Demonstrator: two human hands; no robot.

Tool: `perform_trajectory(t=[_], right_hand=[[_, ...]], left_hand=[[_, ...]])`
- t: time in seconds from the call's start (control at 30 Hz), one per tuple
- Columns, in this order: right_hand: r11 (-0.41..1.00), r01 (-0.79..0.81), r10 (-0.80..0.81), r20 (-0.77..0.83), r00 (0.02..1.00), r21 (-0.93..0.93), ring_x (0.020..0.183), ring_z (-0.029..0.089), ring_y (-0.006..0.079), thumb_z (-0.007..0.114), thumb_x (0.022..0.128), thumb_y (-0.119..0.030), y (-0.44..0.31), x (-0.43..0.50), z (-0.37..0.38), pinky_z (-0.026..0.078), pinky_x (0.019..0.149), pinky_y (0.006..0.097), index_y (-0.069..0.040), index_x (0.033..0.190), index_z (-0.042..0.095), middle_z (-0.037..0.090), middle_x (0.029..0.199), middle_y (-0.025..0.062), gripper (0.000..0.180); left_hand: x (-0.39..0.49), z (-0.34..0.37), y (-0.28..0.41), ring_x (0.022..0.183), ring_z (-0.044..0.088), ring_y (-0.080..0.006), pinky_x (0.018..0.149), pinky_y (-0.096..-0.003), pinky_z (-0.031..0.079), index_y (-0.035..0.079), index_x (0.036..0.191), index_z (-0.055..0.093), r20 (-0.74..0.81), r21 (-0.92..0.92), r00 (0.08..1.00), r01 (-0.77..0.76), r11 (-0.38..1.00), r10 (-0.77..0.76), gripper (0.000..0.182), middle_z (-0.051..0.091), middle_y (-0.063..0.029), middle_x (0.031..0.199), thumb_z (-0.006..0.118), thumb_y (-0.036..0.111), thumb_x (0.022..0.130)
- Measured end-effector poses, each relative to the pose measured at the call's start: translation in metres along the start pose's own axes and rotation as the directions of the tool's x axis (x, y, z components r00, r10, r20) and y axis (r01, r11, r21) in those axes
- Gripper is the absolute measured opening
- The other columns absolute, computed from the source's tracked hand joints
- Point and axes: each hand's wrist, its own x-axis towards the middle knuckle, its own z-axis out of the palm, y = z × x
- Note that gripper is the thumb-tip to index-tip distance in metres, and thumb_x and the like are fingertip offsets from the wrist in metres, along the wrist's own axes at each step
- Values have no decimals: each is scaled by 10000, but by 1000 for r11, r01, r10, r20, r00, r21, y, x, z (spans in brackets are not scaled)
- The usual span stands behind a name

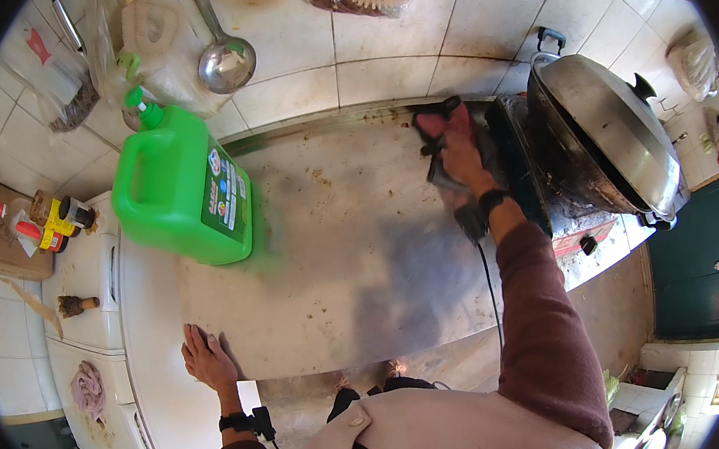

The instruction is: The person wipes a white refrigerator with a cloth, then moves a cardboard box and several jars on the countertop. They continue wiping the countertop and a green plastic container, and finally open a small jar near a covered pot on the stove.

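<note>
My right hand (461, 157) grips a dark and red cloth (433, 124) and presses it on the far right of a stained metal countertop (335, 240). The blackened side of a gas stove (516, 144) is just right of that hand. Brown specks and grease marks lie on the metal around the cloth. My left hand (207, 358) rests flat at the countertop's near left corner, fingers somewhat apart and holding nothing. A big green plastic jug (165, 198) with a pump top and a printed label stands upright at the back left of the countertop.
A lidded wok (604, 136) sits tilted on the stove. At left, a white refrigerator (171, 359) bears a rag (88, 388), a worn brush (78, 305) and jars (51, 222) by a cardboard box (18, 247). A steel ladle (227, 62) hangs on the tiled wall.
</note>
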Motion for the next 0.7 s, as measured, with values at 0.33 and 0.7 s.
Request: perform_trajectory(t=[0.33, 0.7], right_hand=[[988, 20, -24, 22, 999, 155, 1235, 407, 333, 578, 785, -164, -20, -186, -53, 307, 1053, 402, 34, 1212, 455, 471, 1273, 198, 487], [989, -150, 150, 24, 988, -18, 1284, 337, 348, 550, 836, -251, 36, 6, -6, 283, 1058, 426, 46, 1265, 416, 408, 1341, 199, 539]], left_hand=[[1, -1, 0, 1247, 355, -300, 1024, -445, 259, 100, 1325, 446, 47, -13, 999, 28, 1000, -28, 456, 377, -10, 1429, 443, 268, 901], [3, -1, 2, 1247, 374, -283, 1028, -426, 268, 88, 1325, 452, 47, -24, 998, 34, 999, -33, 444, 394, -21, 1422, 430, 266, 918]])
